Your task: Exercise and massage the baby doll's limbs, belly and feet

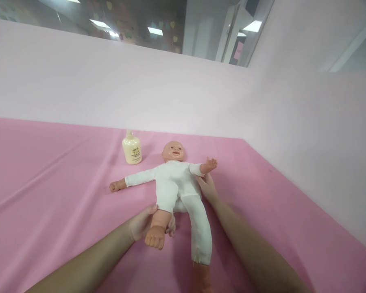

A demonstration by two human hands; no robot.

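Observation:
A baby doll (177, 177) in a white cloth suit lies on its back, head away from me, arms spread and feet toward me. My left hand (143, 221) is wrapped around the doll's lower leg on the left, just above the foot; its fingertips show on the far side of that leg, which is lifted. My right hand (208, 188) rests against the doll's side below its raised arm on the right. The fingers there are partly hidden by the doll's arm and body, so their grip is unclear.
A pale yellow pump bottle (132, 149) stands upright to the left of the doll's head. Pink cloth (64, 183) with a few creases covers the surface. White walls (125, 89) rise behind and at the right, with a window (140, 24) above.

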